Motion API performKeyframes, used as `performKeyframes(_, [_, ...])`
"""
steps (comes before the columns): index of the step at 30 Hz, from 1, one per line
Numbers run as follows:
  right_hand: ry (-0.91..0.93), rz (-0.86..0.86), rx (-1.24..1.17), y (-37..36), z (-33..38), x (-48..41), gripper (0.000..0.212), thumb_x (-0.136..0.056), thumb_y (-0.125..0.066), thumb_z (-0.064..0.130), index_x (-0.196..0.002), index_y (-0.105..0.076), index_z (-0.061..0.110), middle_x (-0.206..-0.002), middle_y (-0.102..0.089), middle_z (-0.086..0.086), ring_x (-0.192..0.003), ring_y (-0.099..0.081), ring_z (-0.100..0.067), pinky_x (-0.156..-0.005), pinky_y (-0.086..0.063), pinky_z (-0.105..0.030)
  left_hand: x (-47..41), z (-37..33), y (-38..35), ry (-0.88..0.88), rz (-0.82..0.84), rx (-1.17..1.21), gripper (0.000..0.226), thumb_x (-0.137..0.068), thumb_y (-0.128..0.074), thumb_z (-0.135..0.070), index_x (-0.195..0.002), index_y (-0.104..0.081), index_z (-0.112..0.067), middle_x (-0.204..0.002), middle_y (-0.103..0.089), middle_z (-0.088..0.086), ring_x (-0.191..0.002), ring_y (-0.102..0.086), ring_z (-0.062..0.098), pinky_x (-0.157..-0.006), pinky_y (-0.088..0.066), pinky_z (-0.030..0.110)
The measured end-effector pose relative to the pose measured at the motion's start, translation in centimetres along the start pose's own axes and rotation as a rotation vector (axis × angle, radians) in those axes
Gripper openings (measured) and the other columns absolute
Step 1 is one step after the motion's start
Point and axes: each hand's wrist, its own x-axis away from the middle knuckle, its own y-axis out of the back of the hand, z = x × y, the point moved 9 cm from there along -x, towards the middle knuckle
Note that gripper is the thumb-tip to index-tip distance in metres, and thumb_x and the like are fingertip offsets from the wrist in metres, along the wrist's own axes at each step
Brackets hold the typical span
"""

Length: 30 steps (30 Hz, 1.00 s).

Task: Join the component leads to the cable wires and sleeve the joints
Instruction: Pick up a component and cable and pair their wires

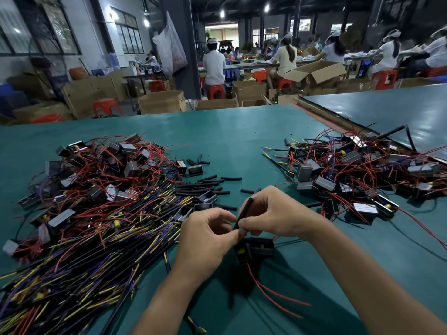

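My right hand [273,213] pinches a black sleeve tube [244,211] that slants up from between my fingertips. My left hand [205,240] meets it at the tube's lower end, thumb and forefinger closed on the wire there. Just below both hands hangs a small black component [256,246] with a yellow part, and its red leads [273,293] trail down over the green table [232,141]. The joint itself is hidden by my fingers.
A big heap of black cables with yellow, purple and red wires and grey components [96,201] lies at the left. Loose black sleeves [210,187] lie scattered in the middle. A second pile of components [358,175] sits at the right. Seated people and cardboard boxes fill the background.
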Motion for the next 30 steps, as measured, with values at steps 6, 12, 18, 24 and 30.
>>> performKeyframes(6, [0.041,-0.186,-0.244,3.0,0.5,0.3,0.004,-0.087,-0.069,0.003,-0.083,-0.069,0.003,-0.068,-0.068,-0.009,-0.059,-0.062,-0.021,-0.063,-0.057,-0.034,0.0,-0.4,0.6,-0.023,-0.054,-0.026,0.017,-0.067,-0.087,-0.011,-0.063,-0.071,-0.016,-0.059,-0.069,-0.002,-0.051,-0.058,0.006,-0.053,-0.048,0.02])
performKeyframes(12, [0.097,-0.239,-0.27,3.0,1.1,0.5,0.007,-0.088,-0.069,0.003,-0.082,-0.072,0.002,-0.068,-0.07,-0.008,-0.061,-0.062,-0.025,-0.068,-0.056,-0.042,-0.2,0.1,0.7,0.0,-0.064,-0.052,0.015,-0.067,-0.087,-0.013,-0.065,-0.072,-0.013,-0.06,-0.069,0.003,-0.053,-0.058,0.01,-0.056,-0.05,0.028])
performKeyframes(18, [0.097,-0.257,-0.252,3.3,1.2,0.5,0.009,-0.085,-0.074,0.006,-0.076,-0.076,0.007,-0.066,-0.07,-0.015,-0.061,-0.063,-0.023,-0.067,-0.054,-0.04,0.0,-0.5,0.4,-0.054,-0.049,-0.037,0.017,-0.076,-0.081,-0.03,-0.068,-0.073,-0.016,-0.061,-0.068,0.002,-0.054,-0.059,0.017,-0.055,-0.049,0.031])
performKeyframes(24, [0.189,-0.326,-0.155,3.9,2.1,0.8,0.012,-0.084,-0.074,0.006,-0.073,-0.075,0.01,-0.066,-0.067,-0.021,-0.058,-0.059,-0.018,-0.058,-0.05,-0.036,0.0,-0.4,0.1,-0.061,-0.001,-0.026,0.022,-0.078,-0.079,-0.027,-0.066,-0.072,-0.011,-0.053,-0.055,-0.004,-0.051,-0.044,0.008,-0.049,-0.036,0.027])
performKeyframes(30, [0.223,-0.411,-0.096,4.0,2.5,1.1,0.014,-0.087,-0.071,0.006,-0.074,-0.071,0.011,-0.063,-0.065,-0.019,-0.056,-0.058,-0.024,-0.058,-0.051,-0.05,-0.2,0.1,-0.3,-0.06,0.017,-0.057,0.024,-0.078,-0.08,-0.027,-0.061,-0.069,-0.013,-0.051,-0.056,-0.006,-0.05,-0.045,0.007,-0.051,-0.038,0.028])
